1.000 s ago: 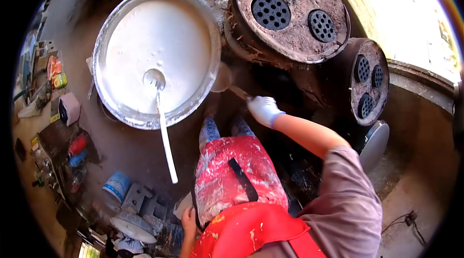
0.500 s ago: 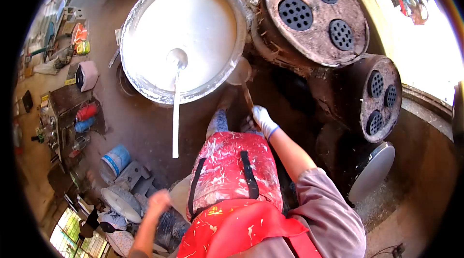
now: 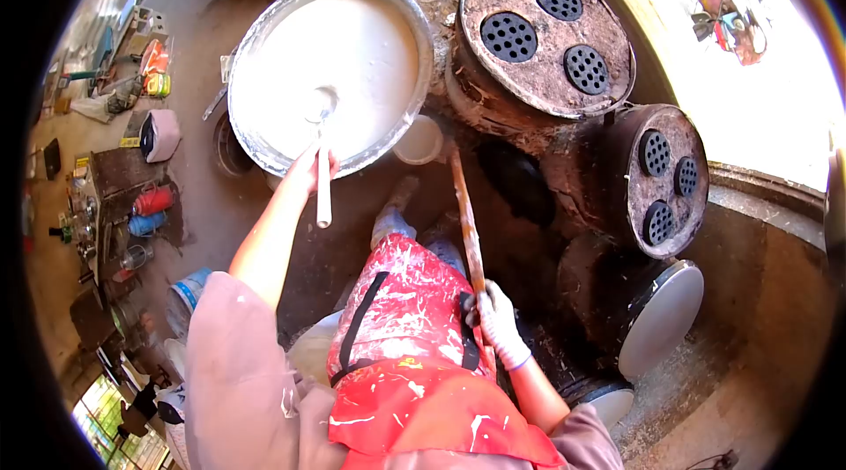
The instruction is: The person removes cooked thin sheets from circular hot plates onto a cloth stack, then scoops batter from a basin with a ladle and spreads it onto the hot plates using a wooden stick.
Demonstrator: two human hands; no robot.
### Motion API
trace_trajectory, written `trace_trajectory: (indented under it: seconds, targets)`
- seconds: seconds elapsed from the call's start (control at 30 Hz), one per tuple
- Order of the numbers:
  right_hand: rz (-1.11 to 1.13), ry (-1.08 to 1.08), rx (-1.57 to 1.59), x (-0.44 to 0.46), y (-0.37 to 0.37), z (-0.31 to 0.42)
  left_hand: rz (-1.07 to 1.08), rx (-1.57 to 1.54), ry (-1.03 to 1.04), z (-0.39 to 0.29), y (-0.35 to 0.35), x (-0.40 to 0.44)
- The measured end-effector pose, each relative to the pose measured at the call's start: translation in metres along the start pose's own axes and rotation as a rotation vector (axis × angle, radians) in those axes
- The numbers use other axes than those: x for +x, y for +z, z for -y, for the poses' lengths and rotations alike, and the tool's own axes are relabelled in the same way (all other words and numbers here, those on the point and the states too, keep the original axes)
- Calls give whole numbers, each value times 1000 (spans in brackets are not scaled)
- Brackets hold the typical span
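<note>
A wide metal basin (image 3: 421,87) holds milky white liquid (image 3: 352,47). A ladle (image 3: 323,197) rests with its bowl in the liquid and its pale handle out over the near rim. My bare left hand (image 3: 308,172) is closed around that handle near the rim. My right hand (image 3: 500,322), in a white glove, grips a long wooden stick (image 3: 467,223) beside my red apron (image 3: 401,320). The stick's far end lies close to a pale round vessel (image 3: 419,140) by the basin; I cannot tell whether they are joined.
To the right stand two rusty drum stoves, a larger one (image 3: 480,74) and a smaller one (image 3: 648,122), each with three perforated black briquettes. A lidded container (image 3: 661,320) stands nearer me. Cluttered shelves and a blue bucket (image 3: 185,294) are on the left.
My left hand has come up from the lower left and taken hold of the ladle handle. The right hand has drawn back toward my apron along with the stick.
</note>
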State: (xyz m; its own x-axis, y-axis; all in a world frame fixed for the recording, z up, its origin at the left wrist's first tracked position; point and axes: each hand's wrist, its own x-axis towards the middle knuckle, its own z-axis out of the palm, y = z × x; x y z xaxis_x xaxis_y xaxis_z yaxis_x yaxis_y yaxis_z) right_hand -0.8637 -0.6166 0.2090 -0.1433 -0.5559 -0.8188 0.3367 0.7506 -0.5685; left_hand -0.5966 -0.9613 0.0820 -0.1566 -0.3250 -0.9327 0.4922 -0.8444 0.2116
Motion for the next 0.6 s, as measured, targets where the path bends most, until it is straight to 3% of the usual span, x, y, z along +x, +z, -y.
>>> trace_trajectory:
  seconds: [0.1,0.17,0.23,0.3,0.33,0.4,0.53,0.6]
  targets:
    - [-57,-101,-221,-4,-5,-4,14,20,50,5,-1,46]
    - [-238,-640,-859,18,-5,15,-52,72,108,9,0,36]
    - [-235,-683,-925,49,-12,48,-134,489,230,4,-7,6]
    - [-214,-675,-1153,75,-23,86,-244,663,276,-1,-10,-36]
    - [-214,-711,-1224,84,-28,101,-318,891,266,-5,-8,-65]
    - [-202,-754,-1357,95,-36,121,-322,1117,308,-19,-28,-92]
    - [-11,-730,-1427,88,-29,124,-237,1176,531,-29,-23,-165]
    - [104,-718,-1197,87,-22,118,-152,1148,664,-31,-10,-203]
